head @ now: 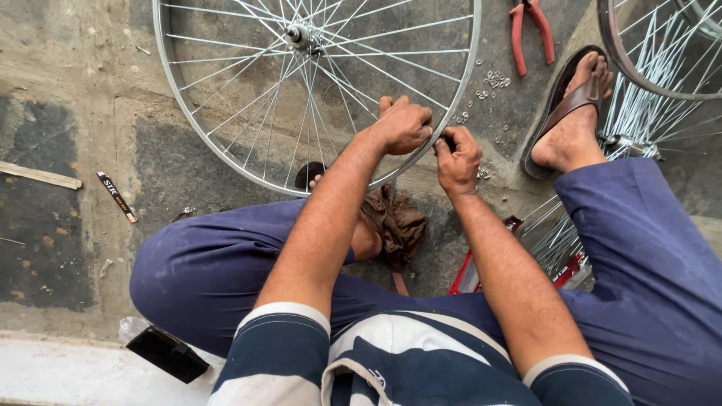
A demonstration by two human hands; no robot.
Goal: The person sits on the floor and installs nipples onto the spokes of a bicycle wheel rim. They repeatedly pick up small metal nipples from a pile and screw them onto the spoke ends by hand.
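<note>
Concrete floor point(90, 90); left hand point(402, 124) grip closed on wheel rim point(470, 68); right hand point(457, 159) grip pinched shut alongside.

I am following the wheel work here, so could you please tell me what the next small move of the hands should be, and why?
Probably a small turn by the right hand at the rim of the spoked wheel, while the left hand steadies it. Both hands meet at one spot on the rim's near edge, the right one pinched around something small and dark that I cannot identify. Loose small metal pieces and red-handled pliers lie on the ground just beyond.
</note>
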